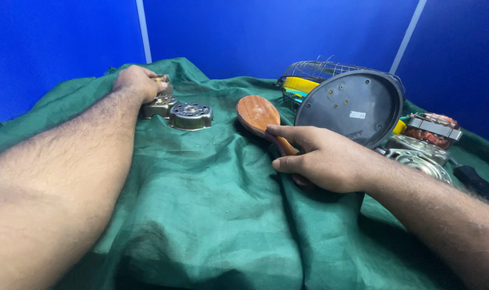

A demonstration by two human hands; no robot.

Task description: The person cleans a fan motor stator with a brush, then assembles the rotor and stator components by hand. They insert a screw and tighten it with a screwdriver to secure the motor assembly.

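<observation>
Cloth [212,215] green, rumpled | walls [266,32] blue, perhaps partitions | hands resting

Your view's evenly lit, fairly bright, light from overhead & a bit in front. Soft shadow under your right hand [322,161] on the green cloth [212,204]; darker folds at bottom centre. Mild sheen on the cloth, small glare on the metal parts [191,115] and the dark lid [352,104]. Your left forearm [46,188] is close & soft-focus, stretched by wide-angle distortion. Centre's sharp.
</observation>
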